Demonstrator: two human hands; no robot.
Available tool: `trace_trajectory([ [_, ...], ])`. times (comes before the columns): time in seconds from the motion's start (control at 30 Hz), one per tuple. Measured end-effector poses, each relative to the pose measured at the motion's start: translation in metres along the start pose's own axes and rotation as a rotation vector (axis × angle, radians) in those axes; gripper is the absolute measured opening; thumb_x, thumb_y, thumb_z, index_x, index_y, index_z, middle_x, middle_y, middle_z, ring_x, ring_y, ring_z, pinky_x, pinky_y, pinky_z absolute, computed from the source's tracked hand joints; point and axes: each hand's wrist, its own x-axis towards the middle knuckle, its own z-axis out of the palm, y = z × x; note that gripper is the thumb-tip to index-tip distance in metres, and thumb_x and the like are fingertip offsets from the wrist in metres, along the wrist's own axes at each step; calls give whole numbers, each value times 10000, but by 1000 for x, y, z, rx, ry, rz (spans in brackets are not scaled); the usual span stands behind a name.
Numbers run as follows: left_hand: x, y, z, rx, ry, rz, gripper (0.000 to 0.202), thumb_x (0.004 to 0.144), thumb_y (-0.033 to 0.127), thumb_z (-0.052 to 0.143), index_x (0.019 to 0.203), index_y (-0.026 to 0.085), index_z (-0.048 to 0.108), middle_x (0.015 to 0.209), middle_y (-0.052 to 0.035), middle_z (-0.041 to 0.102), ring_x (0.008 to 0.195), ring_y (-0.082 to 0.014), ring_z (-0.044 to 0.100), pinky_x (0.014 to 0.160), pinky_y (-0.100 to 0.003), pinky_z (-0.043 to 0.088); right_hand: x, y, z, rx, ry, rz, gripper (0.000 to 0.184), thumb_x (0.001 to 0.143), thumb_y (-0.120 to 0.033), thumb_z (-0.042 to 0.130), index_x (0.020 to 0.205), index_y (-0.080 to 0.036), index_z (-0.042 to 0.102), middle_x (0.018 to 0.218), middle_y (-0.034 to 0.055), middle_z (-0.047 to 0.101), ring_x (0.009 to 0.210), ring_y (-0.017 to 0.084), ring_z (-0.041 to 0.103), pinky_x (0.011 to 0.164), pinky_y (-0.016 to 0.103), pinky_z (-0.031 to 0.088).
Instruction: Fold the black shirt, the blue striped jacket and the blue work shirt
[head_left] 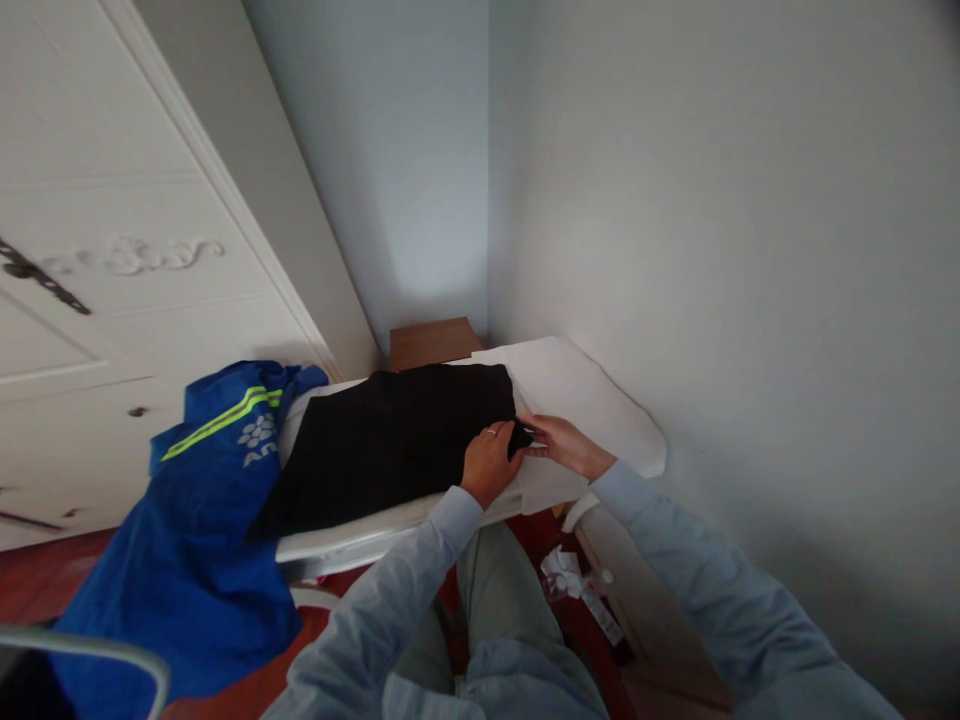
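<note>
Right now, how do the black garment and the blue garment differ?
The black garment lies flat on the white board; the blue garment hangs crumpled off its left end. The black garment is plain; the blue garment has yellow stripes and a white logo. The left hand and right hand grip the black garment's edge; neither touches the blue garment. Both are clothing.

Flat black fabric garment (390,440): plain black, no pattern.
Crumpled blue synthetic jacket (195,540): royal blue, neon yellow-green double stripe, white flower logo and lettering.
Padded white board (337,545): white.
Panelled wooden cupboard door (112,300): cream white, raised scroll ornament.
Long cloth shirt sleeves (712,590): pale blue.
Polished floor (45,580): red-brown.
</note>
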Motion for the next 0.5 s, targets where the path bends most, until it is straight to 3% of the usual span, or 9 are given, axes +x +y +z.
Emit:
trace_trajectory([
  [0.13,1,2,8,-3,8,24,483,925,348,561,1370,166,525,1380,-115,594,1251,-234,581,1076,-377,499,-11,-1,-3,-19,30,19,287,862,-394,705,1044,-173,695,1214,82,674,988,161,643,734,248,577],
  [0.33,0,3,21,8,-69,17,535,910,362,592,1393,150,504,1398,-128,583,1279,-247,570,1081,-395,497,-12,8,-7,-24,34,88,306,874,-452,677,1003,-175,689,1102,74,703,887,157,650,727,280,569],
  [0.5,3,5,20,14,-64,29,489,931,351,553,1376,149,528,1371,-116,609,1252,-243,590,1073,-395,500,-15,11,-9,-225,70,-55,386,804,-501,719,1014,-177,715,1145,79,694,1055,196,626,813,290,553],
])
